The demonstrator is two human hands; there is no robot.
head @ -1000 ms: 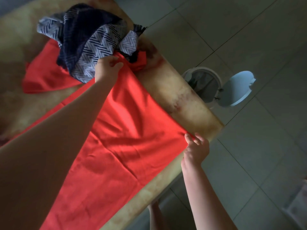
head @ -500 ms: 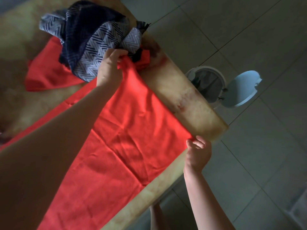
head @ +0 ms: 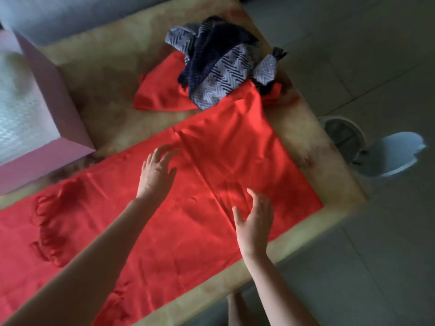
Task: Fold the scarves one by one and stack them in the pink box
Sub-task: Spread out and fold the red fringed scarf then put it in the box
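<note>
A long red scarf (head: 211, 165) lies spread flat across the yellowish table (head: 334, 184), its fringed end at the left. My left hand (head: 156, 172) is over its middle with fingers spread and holds nothing. My right hand (head: 255, 222) is over the scarf near the table's front edge, fingers straight and apart. Whether either palm touches the cloth is unclear. A crumpled navy and white zigzag scarf (head: 219, 64) sits at the far end on another red scarf (head: 160, 95). The pink box (head: 54, 109) stands at the left, pale folded fabric inside.
A white pedal bin (head: 348, 140) with its lid (head: 395, 154) open stands on the tiled floor right of the table. The table's right corner is near the scarf's end. A grey sofa edge (head: 70, 17) runs behind the table.
Both hands let go of the red scarf's end corners and drew back over its middle, fingers now spread. The view swung left, bringing the pink box into sight.
</note>
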